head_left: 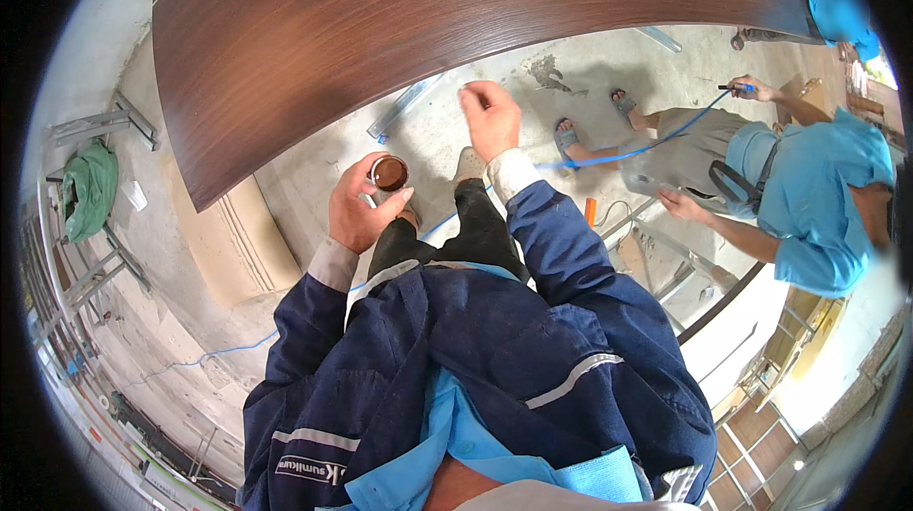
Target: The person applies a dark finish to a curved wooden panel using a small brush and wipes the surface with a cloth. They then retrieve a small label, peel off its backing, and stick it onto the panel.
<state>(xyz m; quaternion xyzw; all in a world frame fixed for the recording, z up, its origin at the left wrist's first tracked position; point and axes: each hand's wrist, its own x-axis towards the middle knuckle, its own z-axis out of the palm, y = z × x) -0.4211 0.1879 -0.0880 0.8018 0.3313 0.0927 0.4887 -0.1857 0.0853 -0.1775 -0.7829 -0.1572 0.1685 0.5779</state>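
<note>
My left hand point(350, 212) is wrapped round a small clear cup point(390, 174) with dark brown contents, held upright with its mouth facing up. My right hand point(493, 123) is raised to the right of it, near the panel's edge, with the fingers curled and pinched together. Whatever may be between those fingertips is hidden or too small to name. Beyond both hands stretches a large dark brown wood-grain panel point(380, 26), and neither hand touches it.
A person in a light blue shirt point(827, 197) at right holds a blue hose point(656, 145); another blue sleeve point(842, 17) shows at far right. Metal bars point(404, 104) lie under the panel. Flat cardboard point(233, 235) and a green bag point(90, 190) are at left.
</note>
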